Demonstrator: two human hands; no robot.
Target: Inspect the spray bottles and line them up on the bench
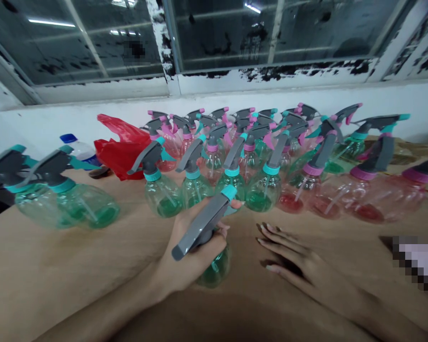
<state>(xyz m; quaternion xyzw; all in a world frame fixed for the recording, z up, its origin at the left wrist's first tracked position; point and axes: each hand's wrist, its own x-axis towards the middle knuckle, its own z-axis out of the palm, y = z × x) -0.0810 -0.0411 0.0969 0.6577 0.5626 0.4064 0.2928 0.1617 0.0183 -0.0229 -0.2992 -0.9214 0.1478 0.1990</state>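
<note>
Head view, only one: wooden table (pixel 32 256) against a white wall (pixel 288 95), dark window (pixel 221 38) above. Left hand (pixel 194 268) is clamped round the neck of a green-tinted spray bottle (pixel 216 273), grey spray head (pixel 205 221) above the grip, teal nozzle pointing away from the person and to the right. Can't tell if the base is on the table. Right hand (pixel 310 266) holds nothing: palm down, fingers spread, just right of that bottle but apart from it; table contact unclear. Straight ahead of the left hand: close-set green bottles (pixel 262 195). Ahead of the right hand: pink bottles (pixel 292 197), more packed behind. Off to the left hand's left: two green bottles (pixel 89 204) side by side; beyond, a red plastic bag (pixel 121 154). Risks, my read: pushing the held bottle forward could knock the front row, since clearance is thin. Squeezing near the trigger could fire it toward the others. High grip on a rounded body: it could swing or slip if the neck is wet. Right-hand sweep forward could topple the pink ones.
</note>
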